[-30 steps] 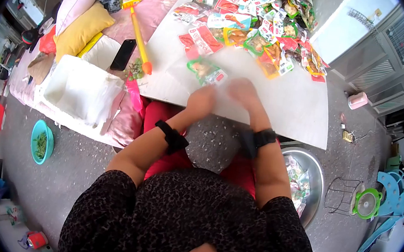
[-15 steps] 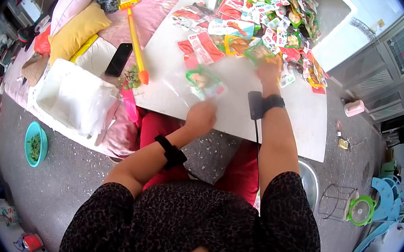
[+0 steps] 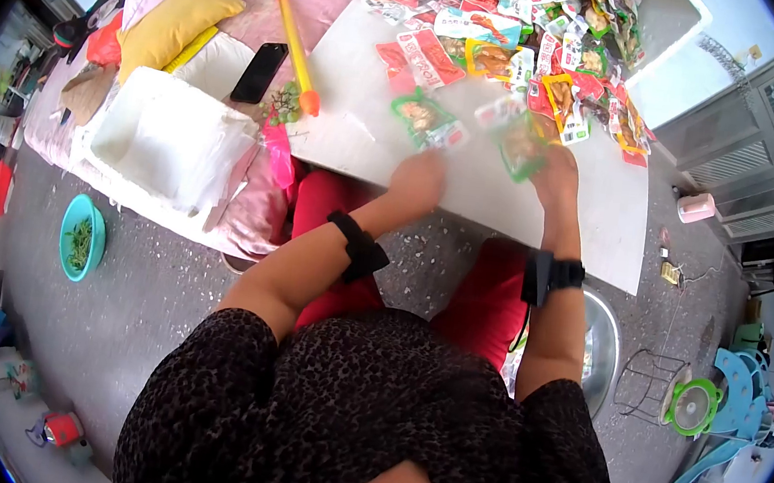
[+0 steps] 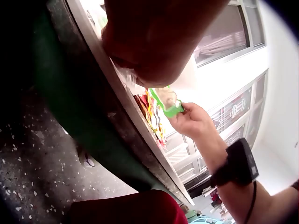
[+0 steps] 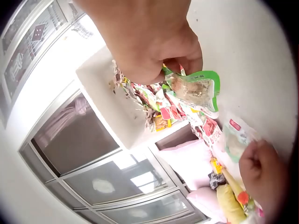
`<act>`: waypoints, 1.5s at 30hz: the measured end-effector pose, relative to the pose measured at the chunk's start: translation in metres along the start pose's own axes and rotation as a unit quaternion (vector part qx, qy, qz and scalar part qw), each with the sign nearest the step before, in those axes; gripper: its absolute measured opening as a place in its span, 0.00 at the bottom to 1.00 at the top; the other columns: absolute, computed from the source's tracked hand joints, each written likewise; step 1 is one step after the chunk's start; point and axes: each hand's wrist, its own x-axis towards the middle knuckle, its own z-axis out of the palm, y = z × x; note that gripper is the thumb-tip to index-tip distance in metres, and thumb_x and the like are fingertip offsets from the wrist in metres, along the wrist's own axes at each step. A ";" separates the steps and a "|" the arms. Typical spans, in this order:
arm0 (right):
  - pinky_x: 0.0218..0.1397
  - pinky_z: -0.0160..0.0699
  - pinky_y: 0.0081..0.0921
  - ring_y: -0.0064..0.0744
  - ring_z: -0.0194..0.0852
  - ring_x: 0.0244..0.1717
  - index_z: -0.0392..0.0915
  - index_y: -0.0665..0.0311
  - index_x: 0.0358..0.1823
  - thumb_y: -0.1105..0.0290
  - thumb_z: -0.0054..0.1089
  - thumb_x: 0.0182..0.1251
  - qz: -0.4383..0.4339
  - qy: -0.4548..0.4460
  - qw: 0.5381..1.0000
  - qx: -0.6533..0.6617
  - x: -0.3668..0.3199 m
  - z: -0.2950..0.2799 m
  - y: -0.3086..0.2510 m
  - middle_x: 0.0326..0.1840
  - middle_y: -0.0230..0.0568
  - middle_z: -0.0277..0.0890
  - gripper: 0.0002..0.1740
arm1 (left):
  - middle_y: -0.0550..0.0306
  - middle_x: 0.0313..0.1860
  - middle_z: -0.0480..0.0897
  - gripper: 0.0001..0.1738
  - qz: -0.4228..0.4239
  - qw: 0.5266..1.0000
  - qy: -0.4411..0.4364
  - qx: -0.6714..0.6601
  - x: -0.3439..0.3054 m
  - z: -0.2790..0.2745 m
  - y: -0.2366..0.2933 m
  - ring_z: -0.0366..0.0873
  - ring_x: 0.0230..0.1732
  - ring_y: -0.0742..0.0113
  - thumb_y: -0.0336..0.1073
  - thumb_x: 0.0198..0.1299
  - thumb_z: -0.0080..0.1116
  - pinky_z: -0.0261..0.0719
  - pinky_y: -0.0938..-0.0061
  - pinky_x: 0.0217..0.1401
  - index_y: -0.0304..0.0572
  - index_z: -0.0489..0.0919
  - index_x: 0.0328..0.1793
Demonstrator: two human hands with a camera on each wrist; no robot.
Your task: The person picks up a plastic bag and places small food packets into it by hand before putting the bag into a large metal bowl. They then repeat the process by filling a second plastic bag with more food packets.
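My right hand (image 3: 558,177) pinches a green-edged snack packet (image 5: 196,91) by one end, holding it above the white table (image 3: 591,212). Through its clear window, pale brown food shows in the right wrist view. My left hand (image 3: 420,180) is at the table's near edge, fingers curled on the edge of a clear plastic bag (image 4: 127,77). Just beyond those fingers, a second green-edged packet (image 3: 425,117) lies with the see-through film around it. In the left wrist view the back of the left hand hides most of its grip.
A heap of colourful snack packets (image 3: 562,42) spills from a white foam box (image 3: 673,31) at the back. On the left are a phone (image 3: 259,72), a yellow stick (image 3: 296,50) and an open white foam box (image 3: 156,134). A metal basin (image 3: 599,347) stands on the floor at right.
My right hand went from beside the left hand out to the heap, and has come back toward me with a green-edged packet. The left hand has stayed near the table edge.
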 end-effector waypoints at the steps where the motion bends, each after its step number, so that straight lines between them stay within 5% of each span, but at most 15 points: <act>1: 0.33 0.73 0.29 0.31 0.68 0.32 0.64 0.66 0.36 0.74 0.43 0.55 0.021 0.027 0.998 0.048 -0.015 -0.001 0.001 0.33 0.39 0.67 0.07 | 0.46 0.27 0.70 0.05 0.005 1.000 0.024 -0.016 0.000 0.003 0.000 0.68 0.33 0.48 0.32 0.45 0.43 0.66 0.58 0.35 0.39 0.67 0.26; 6: 0.32 0.73 0.27 0.31 0.70 0.32 0.63 0.68 0.34 0.76 0.40 0.57 0.009 0.021 0.998 0.065 -0.071 -0.025 0.023 0.32 0.42 0.68 0.05 | 0.45 0.29 0.71 0.06 -0.007 0.989 0.085 -0.117 -0.005 0.006 0.013 0.68 0.35 0.47 0.32 0.48 0.43 0.66 0.60 0.37 0.37 0.68 0.29; 15: 0.25 0.70 0.17 0.23 0.68 0.27 0.66 0.68 0.30 0.76 0.44 0.54 -0.036 0.024 0.997 -0.061 -0.083 -0.036 0.029 0.28 0.39 0.69 0.04 | 0.44 0.30 0.72 0.08 -0.091 0.986 0.019 -0.140 0.000 -0.012 0.034 0.69 0.36 0.47 0.33 0.48 0.43 0.66 0.63 0.38 0.37 0.70 0.30; 29: 0.15 0.62 0.16 0.23 0.65 0.19 0.68 0.68 0.28 0.77 0.48 0.51 0.007 -0.063 0.998 -0.026 -0.047 0.002 0.049 0.22 0.36 0.66 0.03 | 0.47 0.25 0.73 0.06 0.017 1.000 -0.007 0.021 -0.001 -0.020 0.065 0.71 0.31 0.50 0.34 0.47 0.43 0.68 0.59 0.32 0.41 0.70 0.29; 31: 0.16 0.62 0.16 0.23 0.64 0.18 0.68 0.68 0.28 0.76 0.47 0.51 -0.100 -0.129 0.980 -0.112 -0.042 0.013 0.058 0.22 0.35 0.66 0.03 | 0.48 0.25 0.73 0.06 0.029 1.000 0.007 0.006 -0.003 -0.021 0.069 0.72 0.30 0.50 0.34 0.47 0.43 0.69 0.59 0.30 0.42 0.70 0.30; 33: 0.16 0.63 0.16 0.24 0.65 0.19 0.68 0.67 0.28 0.75 0.47 0.51 -0.086 -0.144 0.977 -0.131 -0.049 0.030 0.053 0.21 0.36 0.66 0.04 | 0.48 0.25 0.73 0.06 0.027 0.999 0.016 -0.011 -0.004 -0.023 0.073 0.72 0.29 0.50 0.33 0.47 0.43 0.69 0.59 0.29 0.42 0.70 0.31; 35: 0.16 0.63 0.16 0.24 0.65 0.19 0.68 0.67 0.28 0.74 0.47 0.52 0.050 -0.108 0.989 -0.083 -0.059 0.043 0.039 0.22 0.36 0.67 0.04 | 0.47 0.25 0.73 0.06 0.021 1.000 0.021 -0.010 -0.007 -0.023 0.072 0.72 0.29 0.50 0.33 0.47 0.42 0.69 0.59 0.28 0.42 0.70 0.31; 38: 0.15 0.63 0.17 0.23 0.66 0.19 0.69 0.67 0.28 0.72 0.48 0.52 -0.049 -0.074 0.942 -0.324 -0.057 0.034 0.046 0.22 0.36 0.68 0.06 | 0.47 0.26 0.74 0.07 0.007 1.000 -0.007 -0.006 -0.012 -0.028 0.070 0.72 0.30 0.50 0.33 0.48 0.42 0.68 0.59 0.29 0.41 0.70 0.31; 41: 0.15 0.63 0.19 0.23 0.66 0.20 0.69 0.66 0.27 0.73 0.48 0.50 0.052 -0.139 0.951 -0.272 -0.050 0.024 0.048 0.22 0.37 0.68 0.05 | 0.47 0.29 0.73 0.07 0.026 0.999 -0.004 -0.029 -0.017 -0.025 0.067 0.71 0.32 0.49 0.33 0.48 0.41 0.68 0.59 0.32 0.40 0.70 0.31; 45: 0.15 0.63 0.19 0.23 0.66 0.20 0.69 0.65 0.24 0.75 0.48 0.48 0.065 -0.089 0.992 -0.070 -0.053 0.041 0.060 0.21 0.36 0.68 0.02 | 0.47 0.33 0.72 0.08 0.034 0.995 0.002 -0.091 -0.012 -0.029 0.074 0.70 0.37 0.50 0.34 0.49 0.41 0.66 0.60 0.37 0.39 0.70 0.31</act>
